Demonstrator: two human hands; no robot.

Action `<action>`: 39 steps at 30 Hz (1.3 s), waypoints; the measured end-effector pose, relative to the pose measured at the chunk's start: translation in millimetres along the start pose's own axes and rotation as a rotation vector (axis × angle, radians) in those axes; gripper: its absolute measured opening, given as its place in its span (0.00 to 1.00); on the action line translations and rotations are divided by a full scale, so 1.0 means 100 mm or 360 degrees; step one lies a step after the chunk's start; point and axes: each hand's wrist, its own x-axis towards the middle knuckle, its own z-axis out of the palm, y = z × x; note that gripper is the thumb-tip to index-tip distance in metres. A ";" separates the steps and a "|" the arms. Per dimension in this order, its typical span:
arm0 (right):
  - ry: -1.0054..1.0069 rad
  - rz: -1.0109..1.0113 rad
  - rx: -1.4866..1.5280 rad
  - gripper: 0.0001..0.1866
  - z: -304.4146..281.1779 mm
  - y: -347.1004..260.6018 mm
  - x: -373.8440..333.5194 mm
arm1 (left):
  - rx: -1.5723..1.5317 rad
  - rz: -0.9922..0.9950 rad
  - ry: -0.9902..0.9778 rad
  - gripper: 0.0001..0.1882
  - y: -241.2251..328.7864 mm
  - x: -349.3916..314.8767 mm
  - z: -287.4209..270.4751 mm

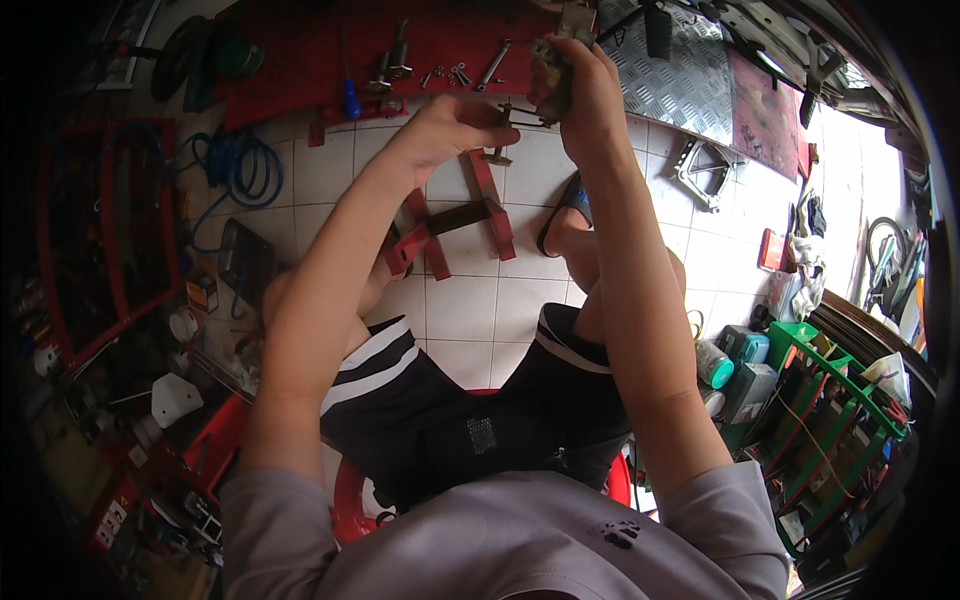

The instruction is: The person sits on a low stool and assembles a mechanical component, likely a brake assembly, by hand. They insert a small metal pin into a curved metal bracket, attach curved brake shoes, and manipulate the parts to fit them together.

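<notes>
Above the front edge of the red work surface (290,85), my right hand (597,95) is closed around a block-shaped, brass-coloured metal part (577,20) resembling a brake caliper. Its fingers hide much of the part. To its left, my left hand (455,130) pinches a small metal bracket (498,158) with thin pins, close beside the block; whether the two pieces touch I cannot tell. On the red surface lie a combination wrench (493,66), several small bolts (459,75), a blue-handled screwdriver (352,103) and two flanged metal pieces (400,62).
A red metal stand (430,240) is on the tiled floor between my feet. Coiled blue hose (250,172) lies left, near a red frame (112,230). Chequered metal plate (665,70) adjoins the work surface. A green rack (830,365) stands right. I sit on a red stool (350,500).
</notes>
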 end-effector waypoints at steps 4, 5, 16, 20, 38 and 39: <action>0.0034 -0.0007 0.0004 0.06 0.01 0.00 0.00 | -0.0064 -0.0048 -0.0100 0.10 -0.01 0.03 -0.05; 0.0050 -0.0007 0.0009 0.06 0.01 0.00 0.00 | -0.0133 -0.0060 -0.0177 0.11 0.01 0.03 -0.06; 0.0032 -0.0053 -0.0012 0.06 -0.01 -0.01 0.01 | 0.0003 0.0028 0.0020 0.09 -0.05 0.06 -0.02; 0.0037 -0.0045 -0.0028 0.06 -0.03 -0.01 0.01 | -0.0087 -0.0006 -0.0183 0.09 0.02 0.04 -0.05; 0.0064 -0.0093 -0.0139 0.07 0.00 -0.01 -0.03 | -0.0188 -0.0020 -0.0282 0.10 0.04 0.03 0.00; 0.0067 -0.0106 -0.0132 0.07 0.00 -0.01 -0.03 | -0.0135 0.0035 -0.0231 0.10 0.02 0.04 0.01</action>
